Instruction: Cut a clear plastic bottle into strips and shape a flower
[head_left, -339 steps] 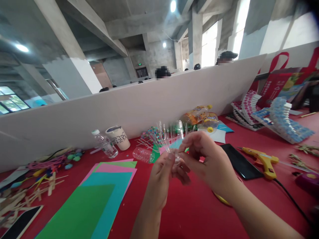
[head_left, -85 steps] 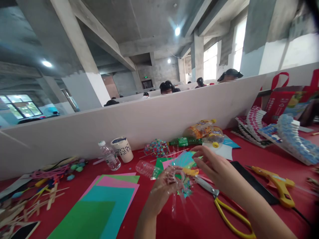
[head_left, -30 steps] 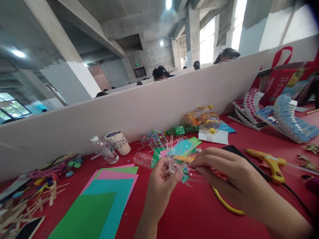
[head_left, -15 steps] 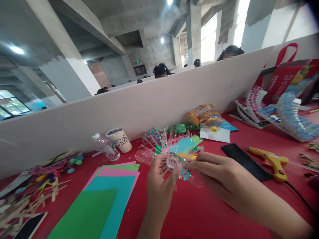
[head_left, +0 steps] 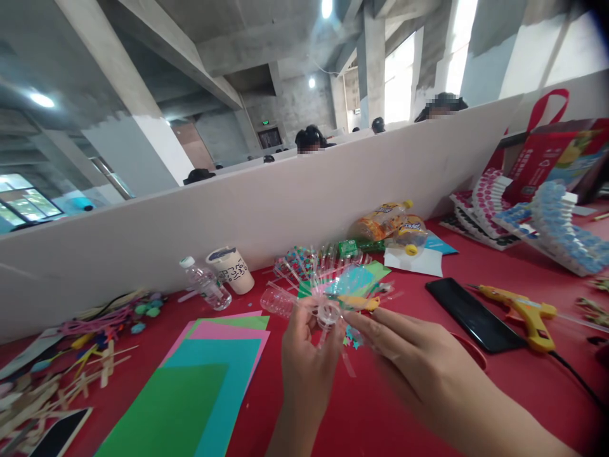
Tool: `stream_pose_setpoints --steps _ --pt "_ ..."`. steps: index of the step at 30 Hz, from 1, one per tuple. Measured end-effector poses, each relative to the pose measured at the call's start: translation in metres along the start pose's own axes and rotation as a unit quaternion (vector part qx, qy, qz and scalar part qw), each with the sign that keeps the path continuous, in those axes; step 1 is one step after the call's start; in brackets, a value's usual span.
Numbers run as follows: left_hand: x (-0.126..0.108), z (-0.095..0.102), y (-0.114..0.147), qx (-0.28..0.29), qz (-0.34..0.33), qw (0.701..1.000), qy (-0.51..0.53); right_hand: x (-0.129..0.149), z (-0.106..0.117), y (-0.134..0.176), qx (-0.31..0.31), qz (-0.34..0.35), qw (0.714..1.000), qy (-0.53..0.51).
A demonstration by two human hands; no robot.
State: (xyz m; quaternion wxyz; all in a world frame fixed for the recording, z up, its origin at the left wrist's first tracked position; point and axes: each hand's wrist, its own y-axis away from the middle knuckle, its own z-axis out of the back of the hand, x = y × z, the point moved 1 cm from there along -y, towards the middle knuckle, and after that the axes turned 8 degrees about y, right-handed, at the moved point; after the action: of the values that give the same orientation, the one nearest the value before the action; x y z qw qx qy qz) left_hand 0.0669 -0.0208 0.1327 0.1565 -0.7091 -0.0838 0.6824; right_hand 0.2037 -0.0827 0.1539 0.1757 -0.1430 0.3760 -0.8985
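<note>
A clear plastic bottle top (head_left: pixel 328 313), cut into thin strips that fan out around its ring-shaped neck, is held above the red table. My left hand (head_left: pixel 307 349) is closed around it, thumb and fingers beside the neck. On its right side my right hand (head_left: pixel 413 349) has its fingertips pressed together on the strips. A yellow-handled tool (head_left: pixel 364 303), partly hidden by the strips, lies just behind. Small coloured stars (head_left: pixel 353 337) show beneath the strips, and a clear bottle piece (head_left: pixel 276 303) lies to the left.
Coloured paper sheets (head_left: pixel 190 387) lie front left, near wooden sticks (head_left: pixel 109 365). A water bottle (head_left: pixel 207 284) and a cup (head_left: pixel 231 271) stand by the white partition (head_left: pixel 190 219). On the right are a black phone (head_left: pixel 473 314) and a yellow glue gun (head_left: pixel 533 311) with its cord.
My right hand has shifted slightly left and down along the strips. A red loop beside it has come into view. My left hand keeps its hold; the camera has tilted slightly.
</note>
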Motion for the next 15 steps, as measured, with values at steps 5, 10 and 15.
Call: stream_pose_setpoints --steps 5,10,15 --pt "0.0036 0.0038 -0.0006 -0.002 -0.004 0.998 -0.059 0.0012 0.0023 0.001 0.016 -0.032 0.999 -0.026" --pt "0.0029 0.0063 -0.0006 -0.014 0.0 0.994 -0.105 0.0051 0.0051 0.0013 0.006 -0.047 0.998 -0.048" --pt "0.0038 0.0062 -0.0011 -0.012 0.013 0.999 -0.046 0.0091 0.0038 0.0021 -0.04 -0.021 0.999 0.008"
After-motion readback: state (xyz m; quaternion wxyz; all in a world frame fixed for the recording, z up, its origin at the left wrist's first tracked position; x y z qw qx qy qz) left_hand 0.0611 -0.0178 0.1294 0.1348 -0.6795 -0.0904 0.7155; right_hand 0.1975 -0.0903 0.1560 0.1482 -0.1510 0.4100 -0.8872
